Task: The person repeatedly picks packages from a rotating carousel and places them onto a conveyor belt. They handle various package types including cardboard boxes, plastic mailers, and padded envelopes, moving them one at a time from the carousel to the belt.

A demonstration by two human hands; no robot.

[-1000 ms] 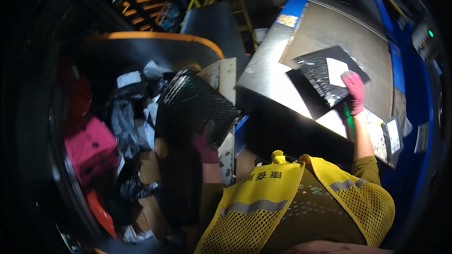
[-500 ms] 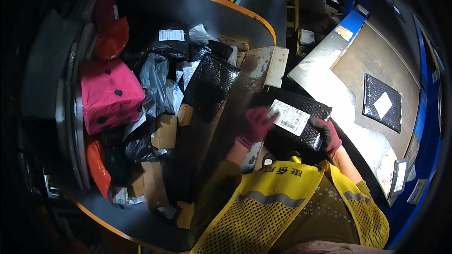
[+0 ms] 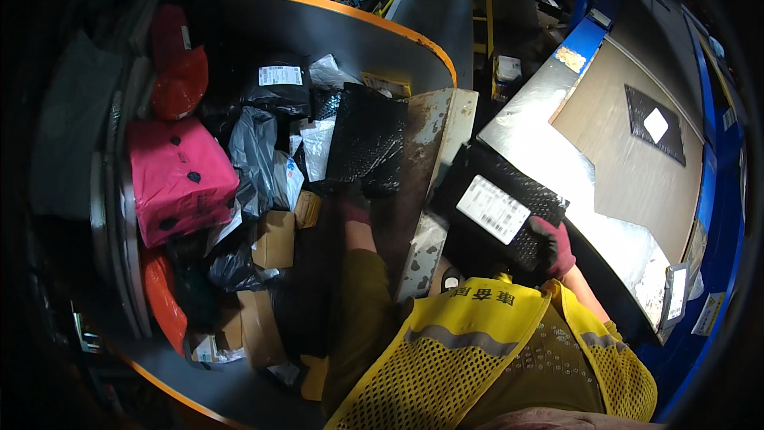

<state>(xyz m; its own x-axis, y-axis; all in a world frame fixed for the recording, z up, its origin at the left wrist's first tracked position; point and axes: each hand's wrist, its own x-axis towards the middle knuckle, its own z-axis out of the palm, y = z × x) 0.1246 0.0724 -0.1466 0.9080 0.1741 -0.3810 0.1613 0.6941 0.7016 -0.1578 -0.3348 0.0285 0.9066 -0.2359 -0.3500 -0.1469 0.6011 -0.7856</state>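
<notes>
My right hand (image 3: 555, 245), in a dark red glove, grips the near right corner of a black bubble mailer (image 3: 469, 167). A large white label (image 3: 493, 209) faces up on that mailer. My left hand (image 3: 352, 204), gloved alike, reaches over the cart to the lower edge of another black bubble mailer (image 3: 366, 139). Shadow and blur hide its fingers, so whether they hold this mailer is unclear. Close by on the left lie a small cardboard box (image 3: 274, 243) and a grey plastic bag (image 3: 253, 159).
The grey cart (image 3: 334, 20) has an orange rim and a worn metal edge (image 3: 430, 123). Inside are a pink parcel (image 3: 181, 179), red bags and several black bags. To the right, a conveyor belt (image 3: 613, 111) with a metal border carries a labelled black mailer (image 3: 656, 126).
My left hand has left the labelled mailer and moved left into the cart. The black mailer there has turned more upright. On the belt, the mailer has moved farther away. My right hand keeps its grip.
</notes>
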